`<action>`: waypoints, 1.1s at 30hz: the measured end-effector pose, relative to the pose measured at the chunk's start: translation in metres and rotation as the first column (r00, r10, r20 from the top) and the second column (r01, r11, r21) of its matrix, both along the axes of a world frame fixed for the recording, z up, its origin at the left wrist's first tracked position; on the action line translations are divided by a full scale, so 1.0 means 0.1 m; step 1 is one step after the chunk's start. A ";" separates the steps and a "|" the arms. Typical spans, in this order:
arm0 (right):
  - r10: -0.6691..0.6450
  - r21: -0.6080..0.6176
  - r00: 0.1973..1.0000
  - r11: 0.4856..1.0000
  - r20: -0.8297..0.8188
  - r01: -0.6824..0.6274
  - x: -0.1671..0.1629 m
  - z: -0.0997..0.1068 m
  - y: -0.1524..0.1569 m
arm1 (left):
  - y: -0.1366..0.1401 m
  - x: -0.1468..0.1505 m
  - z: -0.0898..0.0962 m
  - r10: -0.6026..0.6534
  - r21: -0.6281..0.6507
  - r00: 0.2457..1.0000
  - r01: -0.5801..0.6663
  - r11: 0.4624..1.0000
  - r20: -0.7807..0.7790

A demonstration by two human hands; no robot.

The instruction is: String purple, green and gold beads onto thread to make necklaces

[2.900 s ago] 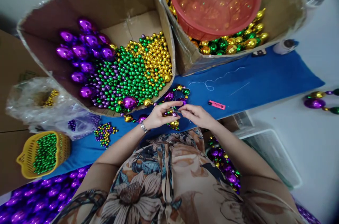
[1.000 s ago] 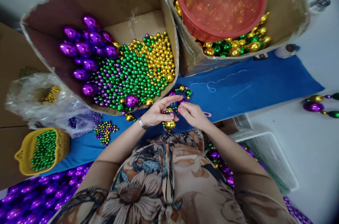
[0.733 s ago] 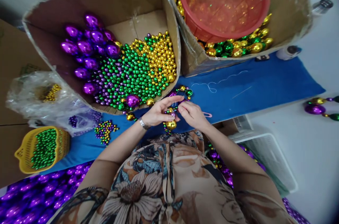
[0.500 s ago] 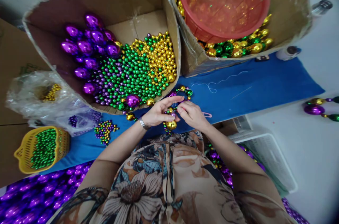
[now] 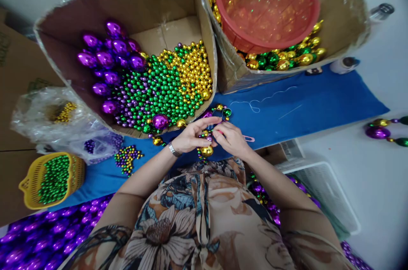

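Note:
My left hand [image 5: 191, 135], with a metal-band watch at the wrist, pinches a string of beads [image 5: 206, 151] in gold, green and purple. Its index finger stretches toward the other hand. Close against it, my right hand [image 5: 232, 138] is closed, fingertips pinched near the beads and a thin pale thread. A small red bit shows at those fingertips; what they hold is mostly hidden. From behind the right hand a pink loop [image 5: 249, 138] sticks out, like a handle. More strung beads [image 5: 219, 108] lie just beyond the fingers on the blue cloth [image 5: 270, 121].
A cardboard box [image 5: 165, 27] of loose beads stands ahead. Another box [image 5: 236, 70] bears a red basket [image 5: 267, 42]. At left are a yellow basket [image 5: 76, 172] of green beads and plastic bags [image 5: 35, 121]. A thread [image 5: 255, 106] and a thin needle-like line [image 5: 289, 112] lie right.
The view has shifted slightly, so the boxes sit a little differently in the picture. Both hands keep nearly the same pose at the beads.

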State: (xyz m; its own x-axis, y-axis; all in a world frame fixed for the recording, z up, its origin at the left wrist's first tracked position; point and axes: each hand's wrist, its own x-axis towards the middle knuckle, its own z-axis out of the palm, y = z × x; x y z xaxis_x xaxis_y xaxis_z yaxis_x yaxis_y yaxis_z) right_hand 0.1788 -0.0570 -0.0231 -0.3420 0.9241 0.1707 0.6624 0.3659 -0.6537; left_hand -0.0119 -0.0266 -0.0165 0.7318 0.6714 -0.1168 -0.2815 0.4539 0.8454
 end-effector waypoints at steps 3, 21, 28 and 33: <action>0.002 -0.003 1.000 1.000 -0.002 -0.002 -0.01 0.02 -0.01 | -0.01 0.00 0.00 0.003 0.003 1.000 -0.003 1.000 0.001; -0.434 0.117 0.899 0.897 0.057 0.426 0.61 -0.50 -0.42 | 0.17 0.53 0.55 0.513 0.318 0.855 -0.509 0.800 0.080; -0.086 -0.080 0.941 0.995 -0.327 0.063 -0.16 -0.20 -0.25 | 0.39 0.64 0.88 0.576 0.456 0.785 -0.609 0.649 0.230; 0.014 -0.131 0.882 0.988 -0.471 -0.085 -0.32 0.33 -0.20 | 0.84 0.36 1.32 0.596 0.488 0.740 -0.663 0.568 0.313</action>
